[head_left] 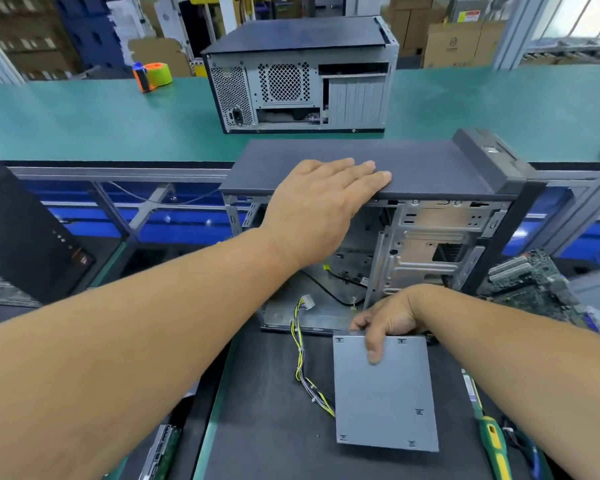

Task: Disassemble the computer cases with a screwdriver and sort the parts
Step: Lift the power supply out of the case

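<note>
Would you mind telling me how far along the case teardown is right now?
Done: the near case is open on its side panel, and a motherboard lies beside it on the right. In hand: the right hand grips the grey power supply, wires trailing, while the left hand rests flat on the case top. Left: the metal drive cage inside, and the closed second case behind.

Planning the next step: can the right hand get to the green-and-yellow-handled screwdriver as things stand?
Probably not yet. The right hand has its grip on the flat grey metal power supply box. The green-and-yellow-handled screwdriver lies close by on the dark mat, nothing covering it, so it looks reachable once the box is set down.
</note>
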Available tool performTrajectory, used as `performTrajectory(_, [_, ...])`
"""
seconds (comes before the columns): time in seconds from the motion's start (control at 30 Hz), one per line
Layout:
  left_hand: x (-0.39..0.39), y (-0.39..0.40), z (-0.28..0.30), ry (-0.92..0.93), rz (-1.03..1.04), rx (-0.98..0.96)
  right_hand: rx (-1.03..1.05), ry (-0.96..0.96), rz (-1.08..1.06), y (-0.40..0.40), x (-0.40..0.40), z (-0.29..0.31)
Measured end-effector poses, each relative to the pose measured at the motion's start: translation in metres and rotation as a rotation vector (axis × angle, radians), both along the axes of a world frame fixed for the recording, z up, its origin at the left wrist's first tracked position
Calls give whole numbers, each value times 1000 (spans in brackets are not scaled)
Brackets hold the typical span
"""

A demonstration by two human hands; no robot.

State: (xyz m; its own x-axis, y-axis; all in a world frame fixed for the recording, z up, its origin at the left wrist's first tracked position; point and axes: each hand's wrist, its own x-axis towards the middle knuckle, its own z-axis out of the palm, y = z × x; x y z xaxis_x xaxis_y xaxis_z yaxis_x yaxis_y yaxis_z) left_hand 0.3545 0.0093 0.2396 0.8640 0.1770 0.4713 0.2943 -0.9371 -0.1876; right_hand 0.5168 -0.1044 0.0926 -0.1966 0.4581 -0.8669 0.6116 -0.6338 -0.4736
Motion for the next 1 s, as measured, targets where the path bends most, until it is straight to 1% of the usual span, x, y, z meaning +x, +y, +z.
performTrajectory(0.13, [-12, -15, -15, -48, -27, 22, 107, -64, -31, -25, -9, 10])
performTrajectory(0.27, [-21, -21, -14, 3, -22, 34, 263, -177, -82, -61, -27, 27])
performTrajectory(0.3, [-25, -23, -12, -1, -29, 15, 303, -192, -118, -70, -32, 31])
performTrajectory(0.33, [-32, -30, -13, -34, -46, -44, 337, -198, -167, -78, -38, 36])
performTrajectory(0.4, [-55, -54, -28, -219, -84, -261, 401, -212, -295, -96, -51, 46])
performTrajectory(0.43, [-69, -69, -42, -332, -73, -404, 436, -228, -370, -103, -56, 51])
performTrajectory(0.47, [-83, -87, -58, -402, -32, -577, 469, -239, -457, -112, -62, 55])
performTrajectory(0.5, [-96, -104, -72, -394, 42, -776, 492, -241, -552, -120, -68, 59])
performTrajectory(0.57, [-112, -132, -91, -233, 230, -1173, 525, -204, -745, -136, -80, 65])
performTrajectory(0.6, [-117, -143, -97, -151, 317, -1327, 538, -159, -843, -145, -86, 68])
performTrajectory(0.63, [-122, -151, -100, -105, 369, -1426, 551, -108, -921, -152, -93, 73])
performTrajectory(0.67, [-126, -157, -101, -98, 387, -1473, 569, -68, -975, -158, -101, 78])
performTrajectory(0.73, [-133, -163, -99, -185, 418, -1587, 625, -88, -1035, -166, -121, 87])
performTrajectory(0.77, [-135, -163, -96, -252, 430, -1733, 654, -136, -1079, -167, -133, 91])
performTrajectory(0.8, [-137, -163, -91, -307, 413, -1928, 685, -205, -1135, -166, -148, 94])
performTrajectory(0.83, [-139, -163, -85, -319, 382, -2117, 714, -300, -1179, -164, -163, 96])
performTrajectory(0.87, [-141, -164, -82, -300, 341, -2236, 739, -411, -1189, -161, -179, 99])
performTrajectory(0.93, [-150, -168, -85, -310, 270, -2313, 726, -614, -1108, -157, -208, 104])
performTrajectory(1.0, [-158, -171, -93, -334, 241, -2375, 701, -738, -1006, -157, -232, 108])
